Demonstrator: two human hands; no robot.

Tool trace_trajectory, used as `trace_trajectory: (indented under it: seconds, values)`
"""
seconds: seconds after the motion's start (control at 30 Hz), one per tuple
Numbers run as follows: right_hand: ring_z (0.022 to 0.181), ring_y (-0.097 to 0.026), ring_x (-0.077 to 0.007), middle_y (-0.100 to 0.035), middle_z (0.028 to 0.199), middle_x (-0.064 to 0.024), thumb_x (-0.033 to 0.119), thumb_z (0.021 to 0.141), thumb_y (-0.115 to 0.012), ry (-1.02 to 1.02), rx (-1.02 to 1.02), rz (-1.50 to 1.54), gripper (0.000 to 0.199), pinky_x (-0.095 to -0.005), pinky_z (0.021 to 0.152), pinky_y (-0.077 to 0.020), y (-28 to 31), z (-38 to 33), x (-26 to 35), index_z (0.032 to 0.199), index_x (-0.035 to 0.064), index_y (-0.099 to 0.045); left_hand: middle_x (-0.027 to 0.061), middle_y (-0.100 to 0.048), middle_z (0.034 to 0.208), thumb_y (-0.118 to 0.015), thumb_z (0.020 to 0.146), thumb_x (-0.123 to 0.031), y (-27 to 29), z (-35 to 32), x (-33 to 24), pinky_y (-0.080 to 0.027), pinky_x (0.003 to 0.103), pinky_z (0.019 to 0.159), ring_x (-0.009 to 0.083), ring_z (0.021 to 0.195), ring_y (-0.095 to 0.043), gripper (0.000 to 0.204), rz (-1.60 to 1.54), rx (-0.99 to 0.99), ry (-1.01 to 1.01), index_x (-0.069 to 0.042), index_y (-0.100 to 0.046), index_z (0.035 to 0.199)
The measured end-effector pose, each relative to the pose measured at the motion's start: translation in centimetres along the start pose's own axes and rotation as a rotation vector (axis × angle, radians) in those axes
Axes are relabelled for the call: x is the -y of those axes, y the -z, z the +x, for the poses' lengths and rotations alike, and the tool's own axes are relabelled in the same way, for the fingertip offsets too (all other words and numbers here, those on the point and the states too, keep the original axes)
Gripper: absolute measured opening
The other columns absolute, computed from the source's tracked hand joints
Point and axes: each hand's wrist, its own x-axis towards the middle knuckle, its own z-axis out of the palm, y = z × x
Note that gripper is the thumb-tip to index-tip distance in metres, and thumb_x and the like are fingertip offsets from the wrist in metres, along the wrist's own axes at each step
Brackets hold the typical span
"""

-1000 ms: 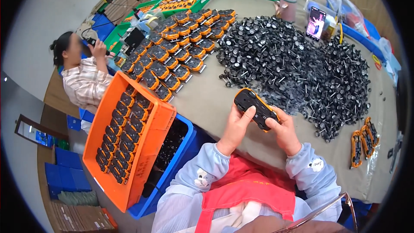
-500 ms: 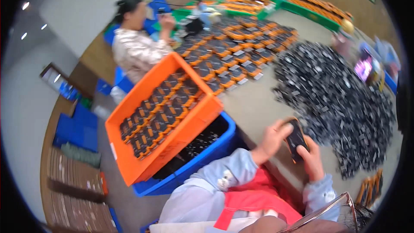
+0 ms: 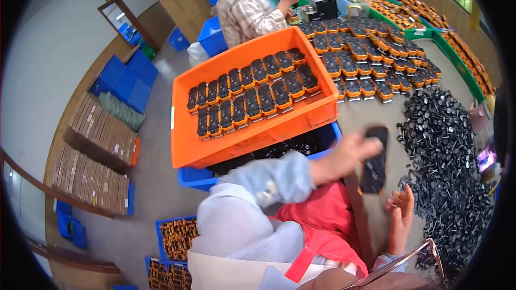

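Note:
My left hand (image 3: 349,153) grips a black oblong device (image 3: 374,161) by its upper end, just right of the orange crate (image 3: 252,134); hand and device are motion-blurred. My right hand (image 3: 400,217) hangs below it, empty, palm up and fingers spread. The orange crate carries two rows of black-and-orange devices (image 3: 250,94) and rests on a blue bin (image 3: 204,177) of dark parts.
A big heap of small black parts (image 3: 449,156) covers the table to the right. Rows of finished black-and-orange units (image 3: 371,56) lie beyond. A person in a plaid shirt (image 3: 244,8) works at the far end. Blue bins (image 3: 180,236) and cardboard stacks (image 3: 99,145) stand on the floor at left.
My view has swung left toward the orange crate. Both hands held the device before; now only the left holds it, moving left, and the right has let go and opened.

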Motion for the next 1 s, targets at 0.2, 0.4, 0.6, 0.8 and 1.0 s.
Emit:
trace_trajectory:
  seconds: [0.2, 0.4, 0.6, 0.8, 1.0]
  values:
    - [0.079, -0.051, -0.0085, -0.057, 0.099, -0.0013, 0.017, 0.102, -0.053, -0.184, 0.031, -0.077, 0.040, -0.0218, 0.075, -0.0444, 4.2, 0.2, -2.6, 0.139, 0.0036, -0.048, 0.0045, -0.069, 0.097, -0.060, 0.096, -0.037, 22.8, -9.3, -12.5, -0.054, 0.036, 0.075, 0.0171, 0.083, -0.067, 0.036, 0.509, -0.799, -0.056, -0.005, -0.060, 0.114]
    - [0.075, -0.047, -0.0063, -0.056, 0.090, 0.0003, 0.016, 0.102, -0.054, -0.268, 0.052, -0.091, 0.038, -0.0204, 0.071, -0.0430, 5.3, 0.7, -4.0, 0.137, 0.0024, -0.050, 0.0230, -0.070, 0.103, -0.064, 0.092, -0.036, 47.4, -25.0, -8.6, -0.053, 0.045, 0.082, 0.0380, 0.099, -0.068, 0.043, 1.225, -1.354, 0.423, 0.004, -0.063, 0.108]
    - [0.077, -0.048, -0.0061, -0.056, 0.090, -0.0011, 0.013, 0.103, -0.052, -0.275, 0.002, -0.148, 0.033, -0.0201, 0.070, -0.0421, 5.3, 0.2, -4.5, 0.132, -0.0011, -0.053, 0.0265, -0.069, 0.099, -0.065, 0.090, -0.034, 49.0, -23.6, -2.3, -0.053, 0.047, 0.082, 0.0411, 0.094, -0.067, 0.042, 1.571, -1.299, 0.688, 0.004, -0.067, 0.106]
    - [0.077, -0.048, -0.0059, -0.056, 0.090, -0.0005, 0.013, 0.102, -0.052, -0.261, -0.005, -0.247, 0.032, -0.0198, 0.069, -0.0419, 5.4, -0.3, -4.9, 0.131, -0.0018, -0.054, 0.0265, -0.068, 0.105, -0.057, 0.091, -0.021, 50.3, -22.3, -2.4, -0.053, 0.047, 0.086, 0.0418, 0.103, -0.065, 0.028, 1.586, -1.164, 0.891, 0.003, -0.069, 0.100]
    - [0.078, -0.049, -0.0058, -0.058, 0.092, -0.0010, 0.013, 0.102, -0.053, -0.309, -0.027, -0.269, 0.031, -0.0198, 0.070, -0.0428, 5.3, -0.1, -4.5, 0.130, -0.0016, -0.056, 0.0265, -0.068, 0.100, -0.057, 0.092, -0.021, 50.8, -23.4, -0.3, -0.052, 0.050, 0.085, 0.0435, 0.096, -0.065, 0.028, 1.615, -1.278, 0.651, 0.004, -0.064, 0.103]
